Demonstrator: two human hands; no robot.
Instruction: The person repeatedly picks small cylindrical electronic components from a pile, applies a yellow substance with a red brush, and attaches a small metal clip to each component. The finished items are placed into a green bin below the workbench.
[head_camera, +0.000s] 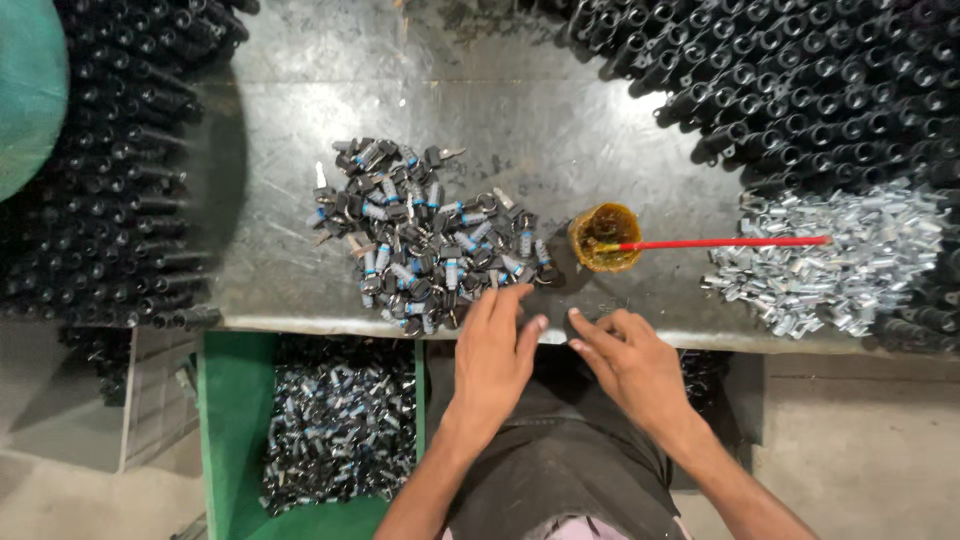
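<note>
A scuffed metal surface (560, 120) is lying under both hands. The left hand (492, 355), fingers loose and holding nothing, is touching the near edge of the key pile (430, 240) just ahead; the right hand (628, 360), likewise unclenched, is resting farther off.

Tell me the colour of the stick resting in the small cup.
Red; the stick lies across the amber-stained cup, clearest in the head view.

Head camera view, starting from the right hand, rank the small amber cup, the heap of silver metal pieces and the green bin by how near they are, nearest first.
From the right hand:
1. Small amber cup, just above the hand on the metal table, holding a red stick.
2. Heap of silver metal pieces, farther off at the table's right end.
3. Green bin, far left, below the table edge, beyond the left hand.
</note>
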